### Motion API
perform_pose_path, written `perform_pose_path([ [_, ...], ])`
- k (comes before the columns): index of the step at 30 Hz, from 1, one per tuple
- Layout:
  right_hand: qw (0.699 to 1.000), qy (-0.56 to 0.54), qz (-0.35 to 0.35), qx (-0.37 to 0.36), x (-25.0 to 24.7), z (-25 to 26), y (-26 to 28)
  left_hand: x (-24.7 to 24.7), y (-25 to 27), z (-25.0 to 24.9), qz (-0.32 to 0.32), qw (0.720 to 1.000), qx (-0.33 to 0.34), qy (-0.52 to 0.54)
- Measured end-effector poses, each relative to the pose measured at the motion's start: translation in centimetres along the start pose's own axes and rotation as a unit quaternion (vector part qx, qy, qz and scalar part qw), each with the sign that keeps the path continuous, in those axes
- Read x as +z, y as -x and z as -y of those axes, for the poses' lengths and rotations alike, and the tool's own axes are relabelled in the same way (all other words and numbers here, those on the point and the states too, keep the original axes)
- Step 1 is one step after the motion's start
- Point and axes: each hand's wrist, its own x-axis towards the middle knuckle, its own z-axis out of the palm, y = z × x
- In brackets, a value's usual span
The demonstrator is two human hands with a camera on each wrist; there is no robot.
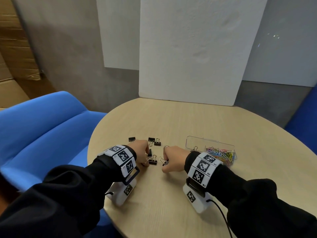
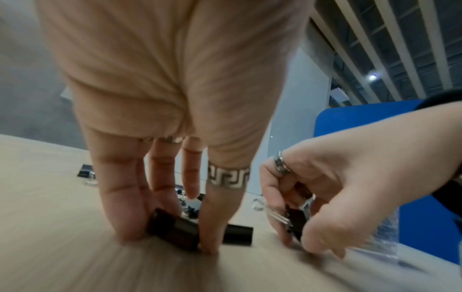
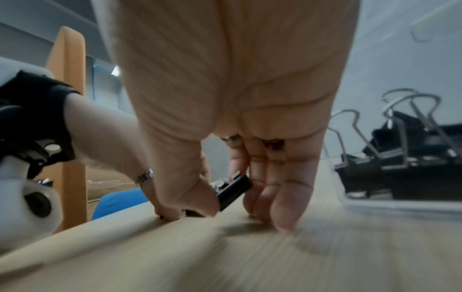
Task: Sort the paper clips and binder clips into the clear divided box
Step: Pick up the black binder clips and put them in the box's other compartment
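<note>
- The left hand (image 1: pixel 140 152) is down on the table (image 1: pixel 171 121), thumb and fingers curled round a black binder clip (image 2: pixel 175 230) that it pinches against the wood; a second loose clip (image 2: pixel 238 234) lies just beside its thumb.
- The right hand (image 1: pixel 173 158) is also low on the table, fingers curled; it pinches another binder clip (image 3: pixel 233 188) between thumb and forefinger, the wire handles poking out toward the left hand.
- Between and beyond the hands, a few more binder clips (image 1: pixel 154 141) lie scattered on the table, apart from each other, not yet sorted.
- The clear box (image 1: pixel 210 146) stands on the table beyond the right wrist. Its right-hand part holds a heap of coloured paper clips (image 1: pixel 221 154), some of which seem to spill past the near edge. The right wrist view shows several binder clips (image 3: pixel 405 158) already inside another part, near the hand.
- Judging by this, the paper clips look mostly done and the step in hand is gathering the binder clips, one in each hand.
- The next move probably calls for lifting both clips clear of the table and carrying them to the binder-clip part of the box, not the paper-clip side. The left hand has the longer reach, across the right, so going in turn would likely avoid a tangle.
</note>
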Motion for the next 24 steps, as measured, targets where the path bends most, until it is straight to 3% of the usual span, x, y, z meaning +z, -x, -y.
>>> perform_pose_path([
  [4,0.998,-0.055,0.002,0.001,0.0,-0.3,0.2,-0.2,0.3,0.8,-0.008,0.998,-0.004,0.058],
  [6,0.995,-0.103,0.01,0.004,-0.1,-0.3,0.3,-0.6,0.6,1.5,0.006,0.985,-0.019,0.17],
  [10,0.984,-0.174,0.044,0.0,-0.5,0.0,0.3,-1.7,1.5,2.5,0.057,0.911,-0.041,0.407],
  [13,0.975,-0.213,0.058,-0.008,-0.6,0.2,0.0,-2.2,2.1,2.6,0.049,0.864,-0.049,0.499],
  [15,0.966,-0.253,0.054,-0.023,-0.8,0.4,-0.1,-2.2,1.7,2.5,0.027,0.874,-0.053,0.482],
  [18,0.963,-0.26,0.047,-0.052,-1.0,0.5,-0.2,-2.1,0.8,1.9,0.021,0.911,-0.06,0.408],
  [21,0.97,-0.236,0.035,-0.052,-1.0,0.7,-0.3,-1.4,-0.2,1.6,0.04,0.975,-0.027,0.217],
  [24,0.984,-0.165,0.026,-0.056,-0.6,0.8,-0.6,-0.7,-0.8,1.0,-0.004,0.995,0.002,0.099],
])
